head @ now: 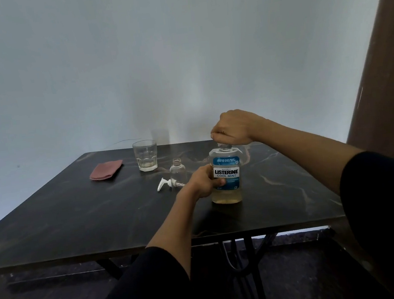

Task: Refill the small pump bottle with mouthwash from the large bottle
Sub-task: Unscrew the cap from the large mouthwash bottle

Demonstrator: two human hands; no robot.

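Dark marble counter (pixel 100 217): our left hand (pixel 203 181) is wrapping the large bottle (pixel 226 182). Our right hand (pixel 231 128) is pinching its cap (pixel 225 148). The small bottle (pixel 178 173) is standing open.

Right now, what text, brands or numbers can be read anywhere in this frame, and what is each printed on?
"LISTERINE": front label of the large mouthwash bottle.
"COOL MINT": same label, just below the brand name.
Small white lines in the label's upper blue band and lower blue area: too small and blurred to read.
Small pump bottle, glass, cloth: no text visible.

Dim, soft, slightly blurry view, wide-angle bending at edges
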